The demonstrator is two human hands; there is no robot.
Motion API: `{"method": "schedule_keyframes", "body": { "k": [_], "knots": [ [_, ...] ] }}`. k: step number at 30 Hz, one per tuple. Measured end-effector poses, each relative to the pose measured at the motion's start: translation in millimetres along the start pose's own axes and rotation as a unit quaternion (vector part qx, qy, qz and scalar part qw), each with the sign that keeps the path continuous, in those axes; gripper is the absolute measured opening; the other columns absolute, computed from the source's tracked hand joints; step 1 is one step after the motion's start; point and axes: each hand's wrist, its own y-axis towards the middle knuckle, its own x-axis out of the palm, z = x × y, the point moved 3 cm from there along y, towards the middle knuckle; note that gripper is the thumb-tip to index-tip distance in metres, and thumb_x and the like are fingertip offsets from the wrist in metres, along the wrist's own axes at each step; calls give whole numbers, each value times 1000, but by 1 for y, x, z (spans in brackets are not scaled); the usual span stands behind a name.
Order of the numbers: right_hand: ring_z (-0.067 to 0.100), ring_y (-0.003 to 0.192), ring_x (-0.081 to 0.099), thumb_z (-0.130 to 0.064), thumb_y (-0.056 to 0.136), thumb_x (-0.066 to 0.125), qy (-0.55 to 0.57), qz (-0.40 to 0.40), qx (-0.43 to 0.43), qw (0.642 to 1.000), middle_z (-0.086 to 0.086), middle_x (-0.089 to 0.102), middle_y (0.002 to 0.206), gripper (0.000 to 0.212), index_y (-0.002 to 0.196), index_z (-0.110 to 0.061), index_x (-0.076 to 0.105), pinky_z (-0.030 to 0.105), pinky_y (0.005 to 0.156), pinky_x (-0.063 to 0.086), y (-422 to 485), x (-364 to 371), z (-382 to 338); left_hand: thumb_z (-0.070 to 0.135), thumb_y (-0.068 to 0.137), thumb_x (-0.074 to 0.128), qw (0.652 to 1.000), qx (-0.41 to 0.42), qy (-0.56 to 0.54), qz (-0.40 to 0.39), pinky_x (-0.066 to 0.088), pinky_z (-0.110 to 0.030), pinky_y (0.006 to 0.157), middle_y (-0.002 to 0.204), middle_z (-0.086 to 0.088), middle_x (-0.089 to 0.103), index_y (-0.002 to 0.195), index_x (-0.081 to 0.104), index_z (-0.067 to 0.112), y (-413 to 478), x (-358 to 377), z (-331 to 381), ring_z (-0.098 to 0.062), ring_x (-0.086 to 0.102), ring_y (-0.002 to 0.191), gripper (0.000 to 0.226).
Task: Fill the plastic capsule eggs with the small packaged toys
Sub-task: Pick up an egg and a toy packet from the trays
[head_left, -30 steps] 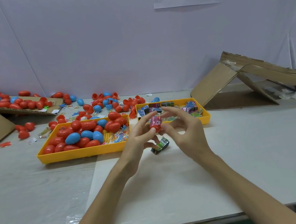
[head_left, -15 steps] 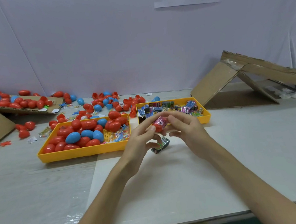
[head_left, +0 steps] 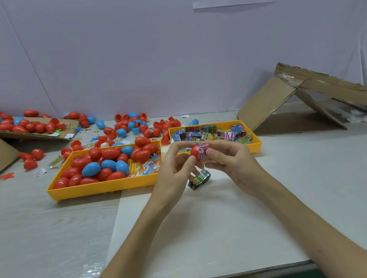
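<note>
Through the head camera, both hands meet just in front of the toy tray (head_left: 257, 146). The left hand (head_left: 172, 166) pinches a red egg (head_left: 194, 151) between thumb and curled fingers. The right hand (head_left: 231, 158) pinches a pink packet (head_left: 204, 151) and holds it against the egg, seemingly partly inside. The packet worries me: it looks like crinkly foil, boxy with stiff corners, while the shell is smooth, hard and rounded. A corner could catch on the rim, and the slick shell could squirt out of those fingertips. An edge left sticking out would likely stop the egg snapping shut. A second packet (head_left: 199, 179), green and black, lies in front of the tray, beneath the hands. Left of it stands the egg tray (head_left: 100, 187), heaped with glossy red and blue eggs.
</note>
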Motion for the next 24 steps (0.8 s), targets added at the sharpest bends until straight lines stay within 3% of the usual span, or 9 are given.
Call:
{"method": "schedule_keyframes", "body": {
  "k": [3, 8, 11, 14, 19, 24],
  "knots": [
    [36, 104, 71, -20, 80, 73, 6, -11, 4, 1000, 18, 73, 112, 42, 118, -4, 69, 36, 87, 59, -1, 1, -1, 7, 102, 55, 1000, 7, 6, 11, 54, -22, 67, 78, 1, 72, 114, 59, 26, 0, -2, -1, -8, 66, 71, 23],
    [33, 106, 70, -12, 80, 77, -6, -52, 15, 998, 17, 70, 117, 41, 121, -10, 68, 38, 87, 57, -3, 3, -2, 11, 96, 66, 999, 33, 27, 20, 54, -25, 67, 81, -2, 71, 113, 67, 32, 1, -4, 1, -9, 64, 71, 27],
    [25, 99, 71, -22, 85, 71, 37, -65, 37, 997, 12, 72, 109, 26, 110, -15, 71, 34, 82, 58, -3, 4, -2, 10, 96, 67, 999, 44, 23, 8, 54, -34, 69, 84, -4, 72, 111, 70, 34, 1, -4, 3, -17, 64, 73, 29],
    [19, 88, 70, -22, 88, 69, 93, -63, 59, 992, 7, 72, 97, 9, 94, -16, 73, 30, 75, 59, -4, 2, -2, 9, 95, 67, 999, 49, 4, -14, 54, -24, 68, 84, 1, 72, 111, 72, 34, 0, -3, 5, -7, 63, 73, 30],
    [19, 87, 70, -15, 91, 62, 127, -86, 72, 986, 7, 71, 96, 10, 99, -10, 65, 30, 76, 59, -5, 3, 0, 13, 93, 69, 998, 35, -44, -22, 55, -23, 70, 87, -7, 73, 109, 75, 41, -1, -3, 5, -8, 63, 75, 33],
    [25, 87, 73, -16, 89, 63, 119, -61, 54, 990, 14, 72, 102, 12, 99, -14, 69, 32, 74, 59, -4, 2, -1, 15, 90, 74, 997, 19, -69, -20, 55, -27, 71, 85, -9, 64, 115, 73, 43, 1, -5, 2, -15, 60, 78, 38]
  ]
}}
